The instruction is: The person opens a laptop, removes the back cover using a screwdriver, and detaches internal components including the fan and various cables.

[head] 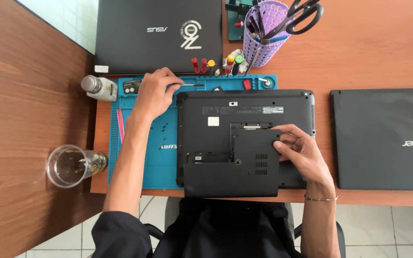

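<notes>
resting bottom-up at the counter's centre, the black laptop (244, 138) has its access panel (233, 167) shifted loose but not lifted away; removal remains, by judgement. right hand (299, 153), at three o'clock, lies half-open on the panel's edge. left hand (154, 93), at ten o'clock, pinches a slim screwdriver (192, 85) over the blue mat (144, 157).

On the upturned laptop (244, 138), a grey rectangular label (273, 110) sits at one o'clock and a small white square sticker (213, 121) at eleven. A white label (101, 69) lies at the closed laptop's (158, 36) seven o'clock corner.
</notes>
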